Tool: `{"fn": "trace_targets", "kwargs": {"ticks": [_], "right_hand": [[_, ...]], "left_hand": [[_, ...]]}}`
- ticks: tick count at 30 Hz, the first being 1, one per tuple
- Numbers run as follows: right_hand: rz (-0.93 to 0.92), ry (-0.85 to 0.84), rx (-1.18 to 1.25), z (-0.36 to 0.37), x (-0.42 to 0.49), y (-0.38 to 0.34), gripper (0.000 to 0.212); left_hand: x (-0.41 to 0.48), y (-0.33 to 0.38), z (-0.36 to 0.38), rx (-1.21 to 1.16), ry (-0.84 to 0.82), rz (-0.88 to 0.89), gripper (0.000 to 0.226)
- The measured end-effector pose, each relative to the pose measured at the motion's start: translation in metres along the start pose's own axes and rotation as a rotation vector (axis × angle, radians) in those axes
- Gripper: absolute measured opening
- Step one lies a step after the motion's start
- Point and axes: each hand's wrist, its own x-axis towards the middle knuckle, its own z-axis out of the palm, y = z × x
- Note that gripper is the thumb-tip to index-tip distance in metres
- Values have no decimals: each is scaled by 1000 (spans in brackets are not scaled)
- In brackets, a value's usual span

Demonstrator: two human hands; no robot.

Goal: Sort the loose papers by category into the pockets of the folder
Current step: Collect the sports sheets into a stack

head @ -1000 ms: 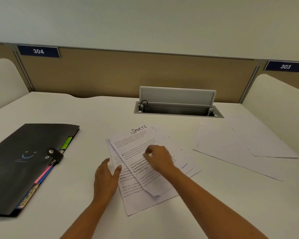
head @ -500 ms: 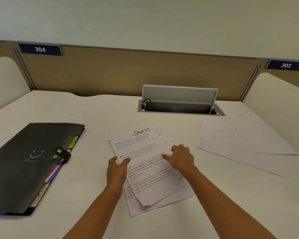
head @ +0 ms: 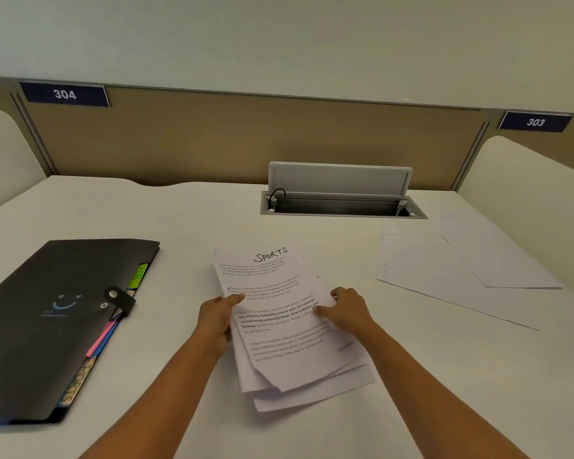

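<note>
Several printed sheets [head: 279, 352], uneven stack, top pg headed SPORTS, L hand [head: 214, 318] & R hand [head: 348, 311] fingers clamped on edges

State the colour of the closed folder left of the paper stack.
The flat strap-fastened folder is black, best seen in the head view.

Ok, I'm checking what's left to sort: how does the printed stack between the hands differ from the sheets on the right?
The printed white paper stack shows text, its top sheet headed SPORTS; the plain white sheets look blank. The stack is gripped at its edges by the left hand and right hand; the plain sheets lie untouched. Both are loose white paper outside the closed black folder.
</note>
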Motion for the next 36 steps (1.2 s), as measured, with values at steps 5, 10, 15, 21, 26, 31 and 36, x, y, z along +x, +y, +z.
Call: {"fn": "trace_targets", "kwargs": {"ticks": [5, 10, 15, 21, 26, 31, 36], "right_hand": [[-35, -30, 132, 8, -4, -1, 58], [-18, 15, 390, -5, -4, -3, 65], [-93, -208, 908, -22, -8, -21, 49], [-339, -49, 1154, -42, -22, -66, 17], [-549, 22, 1179, -58, -33, -83, 11], [-510, -63, 1078, -37, -32, -60, 18], [-506, -167, 1037, -24, -33, -46, 25]], "left_hand": [[4, -5, -7, 125, -65, 46, 25], [-2, 14, -19, 111, -197, 242, 18], [-15, 36, -30, 21, -320, 366, 19], [-27, 65, -25, -64, -301, 571, 27], [-36, 89, -27, -8, -327, 782, 29], [-26, 62, -42, 114, -352, 692, 53], [-18, 42, -43, 141, -362, 604, 42]]}}
